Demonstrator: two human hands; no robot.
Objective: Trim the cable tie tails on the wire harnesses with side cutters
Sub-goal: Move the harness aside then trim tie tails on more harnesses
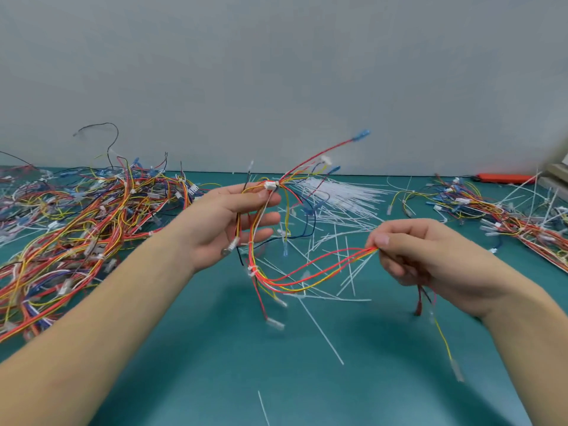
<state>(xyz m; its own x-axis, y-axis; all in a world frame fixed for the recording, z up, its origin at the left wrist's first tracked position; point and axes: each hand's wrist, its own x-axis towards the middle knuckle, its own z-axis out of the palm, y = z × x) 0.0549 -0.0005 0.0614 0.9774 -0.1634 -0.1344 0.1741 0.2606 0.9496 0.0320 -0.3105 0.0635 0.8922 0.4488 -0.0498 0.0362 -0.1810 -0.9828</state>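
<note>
Both grips clamp one wire harness [285, 272]: left hand [233, 222] near its connector, right hand [412, 256] pinching its wires.

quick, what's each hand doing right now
Left hand: holds the wire harness near its white connector.
Right hand: pinches the harness's red and yellow wires.

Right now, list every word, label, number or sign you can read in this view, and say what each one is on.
No readable text anywhere in this view.
Small white tag on the left harness pile, at: dark marks, too blurred to read.
White connector housings, such as the one by the left hand at: no legible marking.
Orange tool at the far right: no visible lettering.
The harness pinched by the right hand carries no label.
</note>
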